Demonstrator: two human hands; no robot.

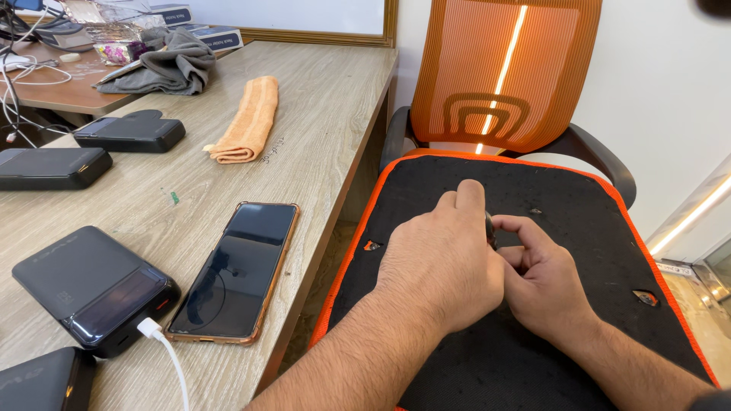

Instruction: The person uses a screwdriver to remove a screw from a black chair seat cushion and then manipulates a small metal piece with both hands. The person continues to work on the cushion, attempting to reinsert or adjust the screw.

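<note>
Both my hands meet over the black seat (579, 228) of an orange mesh office chair (502, 68). My left hand (445, 259) is curled, its fingers pinching a small dark object (489, 228) of which only an edge shows. My right hand (541, 274) touches the same object from the right with thumb and forefinger. What the object is cannot be told; the hands hide most of it.
A wooden table (320, 114) stands at the left. On it lie a phone in an orange case (236, 270), several black power banks (91, 289), one with a white cable (164, 350), a folded orange towel (247, 122) and a grey cloth (164, 68).
</note>
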